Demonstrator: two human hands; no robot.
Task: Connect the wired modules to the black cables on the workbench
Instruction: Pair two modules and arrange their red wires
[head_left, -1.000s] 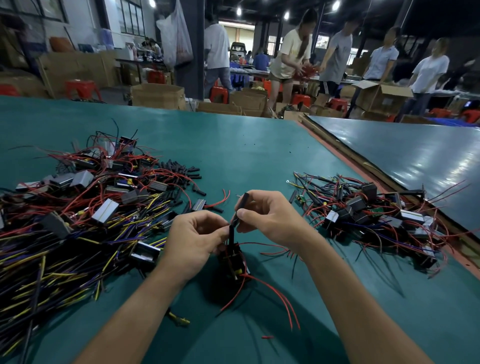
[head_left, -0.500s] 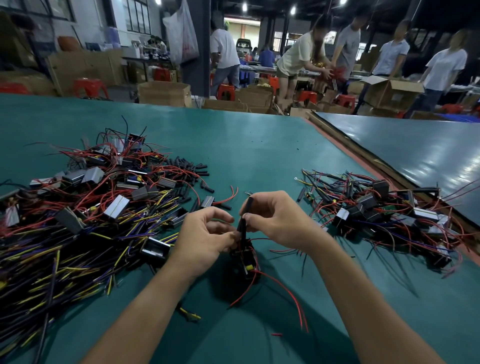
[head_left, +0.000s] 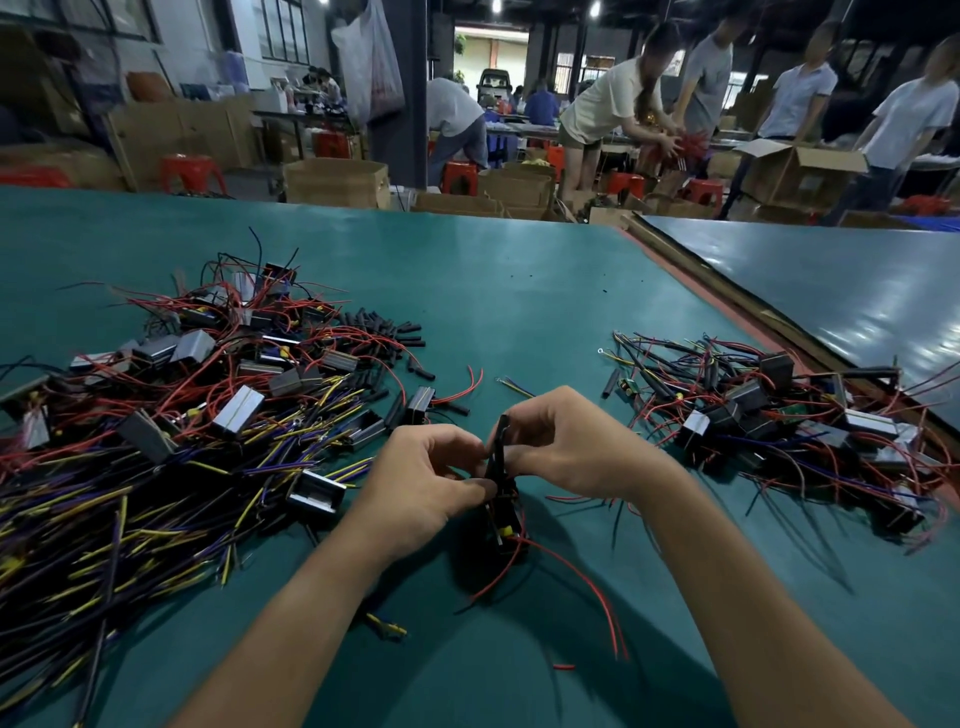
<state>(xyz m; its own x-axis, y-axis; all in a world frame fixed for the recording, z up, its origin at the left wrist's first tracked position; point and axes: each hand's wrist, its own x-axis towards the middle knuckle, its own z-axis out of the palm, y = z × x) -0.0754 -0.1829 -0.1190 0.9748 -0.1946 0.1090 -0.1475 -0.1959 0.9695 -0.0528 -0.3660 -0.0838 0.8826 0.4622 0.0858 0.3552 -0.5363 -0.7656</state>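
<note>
1. Near the front edge of the surface (head_left: 519, 291), a wired module (head_left: 508, 527) sits just below both hands, its red leads (head_left: 589, 584) trailing.
2. Above it, the left hand (head_left: 421, 483) and the right hand (head_left: 576, 447) pinch an upright black cable (head_left: 500, 441) with curled fingers.
3. Further off, a left pile (head_left: 182, 415) of modules lies toward the left edge and a right pile (head_left: 779, 415) toward the right edge.

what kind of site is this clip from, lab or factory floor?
Most likely a factory floor doing manual wiring assembly: a large green workbench heaped with wired modules, open cardboard boxes on the floor behind it, and several other workers standing at further tables.
</note>
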